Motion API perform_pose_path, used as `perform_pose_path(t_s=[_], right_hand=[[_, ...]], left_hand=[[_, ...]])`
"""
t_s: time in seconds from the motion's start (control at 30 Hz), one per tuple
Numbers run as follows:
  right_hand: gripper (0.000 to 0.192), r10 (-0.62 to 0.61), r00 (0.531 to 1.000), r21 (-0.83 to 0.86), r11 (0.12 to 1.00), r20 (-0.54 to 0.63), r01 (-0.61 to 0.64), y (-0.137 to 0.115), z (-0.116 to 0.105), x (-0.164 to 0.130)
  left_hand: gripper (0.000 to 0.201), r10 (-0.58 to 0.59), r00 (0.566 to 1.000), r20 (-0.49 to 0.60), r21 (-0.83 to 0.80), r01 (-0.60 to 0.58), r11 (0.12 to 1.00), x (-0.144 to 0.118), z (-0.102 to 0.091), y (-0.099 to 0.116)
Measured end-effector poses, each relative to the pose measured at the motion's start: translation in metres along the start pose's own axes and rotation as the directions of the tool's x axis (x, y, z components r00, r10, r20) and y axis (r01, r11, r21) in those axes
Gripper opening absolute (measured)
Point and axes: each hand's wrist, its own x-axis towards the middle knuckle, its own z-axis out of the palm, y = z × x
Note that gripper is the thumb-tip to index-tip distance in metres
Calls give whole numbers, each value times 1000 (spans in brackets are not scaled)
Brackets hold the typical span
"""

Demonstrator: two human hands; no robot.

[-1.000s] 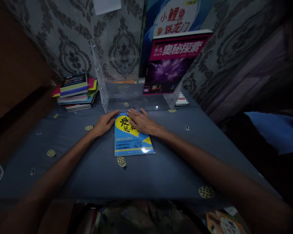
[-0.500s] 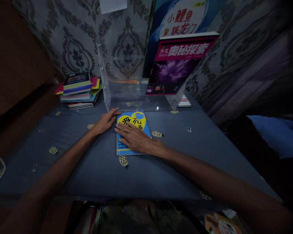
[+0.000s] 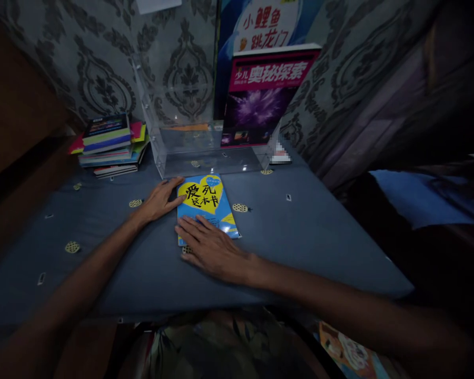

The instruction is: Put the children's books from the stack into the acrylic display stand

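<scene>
Your left hand (image 3: 158, 200) lies flat, fingers spread, against the far-left corner of the thin, glossy, likely slippery book (image 3: 205, 208) lying on the table (image 3: 300, 231), your right hand (image 3: 209, 247) open on its near edge, the likeliest grip point.

A book (image 3: 205, 205) lies flat on the table (image 3: 300, 237), just before a clear stand (image 3: 189, 131). The left hand (image 3: 160, 199) touches its left edge; the right hand (image 3: 209, 247) rests on its near end. A stack of books (image 3: 108, 145) sits left of the stand, and a magazine (image 3: 256, 97) leans upright in it.
</scene>
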Motion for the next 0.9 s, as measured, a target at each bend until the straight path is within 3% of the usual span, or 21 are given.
perform_pose_path(t_s=[0.27,0.47,0.63,0.9], right_hand=[[71,109,993,-9,994,-49,-110,15,-5,-54],[69,184,979,-40,981,-86,-188,25,-18,-90],[63,219,970,-55,973,-102,-225,27,-21,-101],[57,235,968,-77,967,-92,-242,26,-20,-100]], left_hand=[[67,-18,999,44,19,17,1000,0,0,-2],[63,-6,995,104,108,-5,994,-8,1,10],[60,96,977,192,147,-126,981,-28,2,41],[55,336,890,308,160,-397,904,-84,15,99]])
